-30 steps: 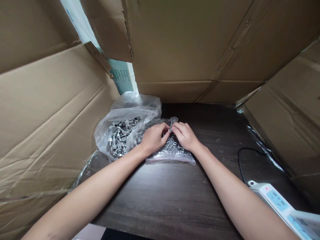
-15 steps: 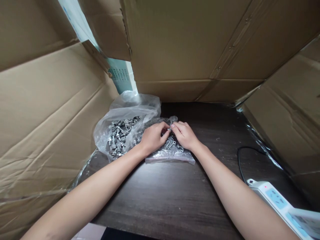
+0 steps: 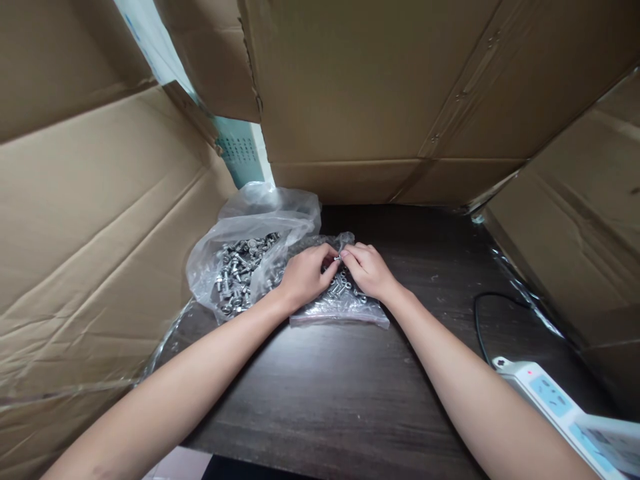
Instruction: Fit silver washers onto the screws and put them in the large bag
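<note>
Between the fingertips of both hands is a small silver bolt (image 3: pixel 339 259). My left hand (image 3: pixel 307 273) pinches it from the left, thumb and forefinger curled around it. My right hand (image 3: pixel 369 268) is closed on its other end, fingertips almost touching those of the left. Under both hands lies a clear plastic bag (image 3: pixel 340 315), with several loose bolts and small metal parts (image 3: pixel 341 287) on it. Left of my left hand, a larger open plastic bag (image 3: pixel 205 263) holds a heap of shiny bolts (image 3: pixel 237 273).
Cardboard walls (image 3: pixel 370 87) surround the dark wooden table (image 3: pixel 310 393) at the back and both sides. A white power strip (image 3: pixel 550 400) with a lit red light lies at the right front, and a black cable (image 3: pixel 477 320) curves behind it.
</note>
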`<action>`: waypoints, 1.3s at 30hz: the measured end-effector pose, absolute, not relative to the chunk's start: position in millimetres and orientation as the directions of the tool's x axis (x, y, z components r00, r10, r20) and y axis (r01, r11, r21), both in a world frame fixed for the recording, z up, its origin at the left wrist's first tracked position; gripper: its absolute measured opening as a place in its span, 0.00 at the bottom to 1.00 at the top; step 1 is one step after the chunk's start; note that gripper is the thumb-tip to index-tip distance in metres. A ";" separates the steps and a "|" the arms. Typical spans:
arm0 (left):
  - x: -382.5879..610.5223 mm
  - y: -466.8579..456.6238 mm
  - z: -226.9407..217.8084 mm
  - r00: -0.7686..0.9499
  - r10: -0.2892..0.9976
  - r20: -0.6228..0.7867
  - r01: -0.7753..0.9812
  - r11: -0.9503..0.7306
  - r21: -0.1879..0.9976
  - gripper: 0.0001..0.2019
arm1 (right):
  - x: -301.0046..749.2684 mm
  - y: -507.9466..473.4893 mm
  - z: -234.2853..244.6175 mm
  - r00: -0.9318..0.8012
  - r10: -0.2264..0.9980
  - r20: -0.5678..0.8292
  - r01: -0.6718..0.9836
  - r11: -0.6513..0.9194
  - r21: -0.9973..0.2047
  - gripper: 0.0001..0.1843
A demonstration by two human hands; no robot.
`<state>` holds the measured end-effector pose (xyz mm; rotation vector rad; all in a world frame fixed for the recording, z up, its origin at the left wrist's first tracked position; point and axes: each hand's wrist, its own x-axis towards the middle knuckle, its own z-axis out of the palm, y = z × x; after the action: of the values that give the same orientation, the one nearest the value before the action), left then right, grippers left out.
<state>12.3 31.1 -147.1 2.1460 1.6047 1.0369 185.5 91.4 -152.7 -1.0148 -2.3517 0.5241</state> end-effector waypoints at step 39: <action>10.2 30.7 -146.5 0.116 0.903 0.414 0.693 -0.372 0.617 0.05 | 184.4 92.8 -155.7 -0.550 0.761 0.344 0.530 0.636 -0.561 0.21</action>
<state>10.2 30.7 -146.5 2.1253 1.5726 1.1084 184.4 92.8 -155.7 -1.0050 -2.2890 0.5350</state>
